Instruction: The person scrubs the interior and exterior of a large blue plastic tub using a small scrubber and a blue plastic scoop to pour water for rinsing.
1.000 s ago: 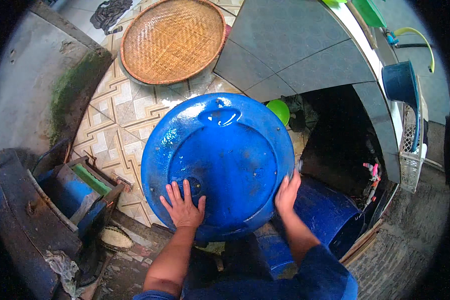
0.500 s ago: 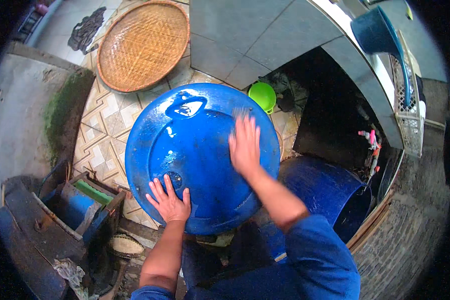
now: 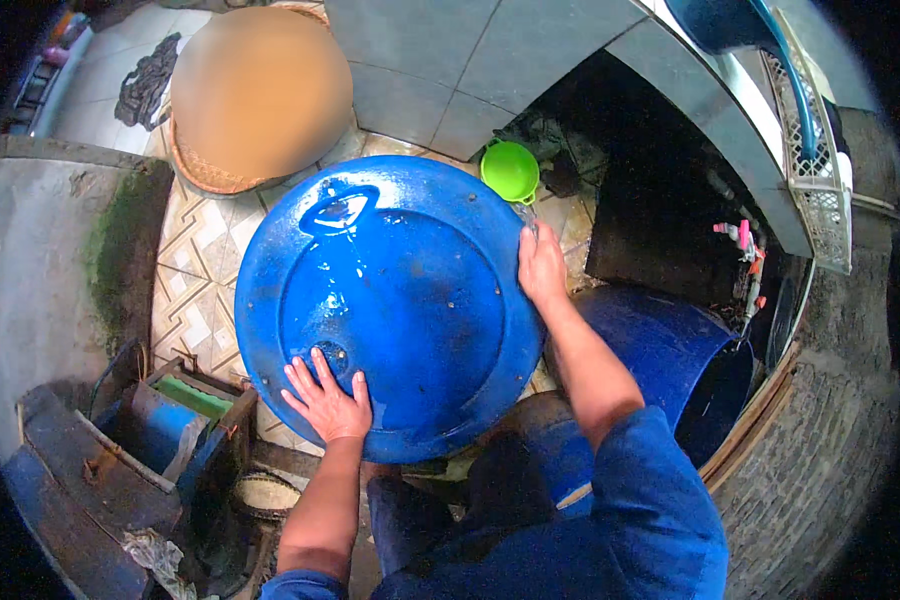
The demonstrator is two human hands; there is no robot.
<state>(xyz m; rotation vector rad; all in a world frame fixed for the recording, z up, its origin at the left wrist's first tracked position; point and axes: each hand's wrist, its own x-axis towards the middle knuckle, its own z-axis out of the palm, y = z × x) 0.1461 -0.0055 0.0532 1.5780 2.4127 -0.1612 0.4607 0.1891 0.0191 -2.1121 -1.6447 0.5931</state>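
The fingers of the left hand (image 3: 328, 402) are spread wide, palm down, on a large, wet, round blue plastic piece with a raised rim (image 3: 400, 300), near its lower left edge. The fingers of the right hand (image 3: 544, 268) are drawn narrow around a small, shiny greyish thing (image 3: 531, 216), too blurred to identify, at the blue piece's right rim. The blue piece is in the middle, directly in front of the person. Just beyond the right fingertips sits a bright green plastic bowl (image 3: 510, 171). To the right, a dark blue plastic barrel (image 3: 642, 335) lies on its side, near a tap with a pink handle (image 3: 735, 234). Farther off, at upper left, a round woven tray (image 3: 196, 165), partly blurred, is above the beige patterned tile floor (image 3: 185, 290).
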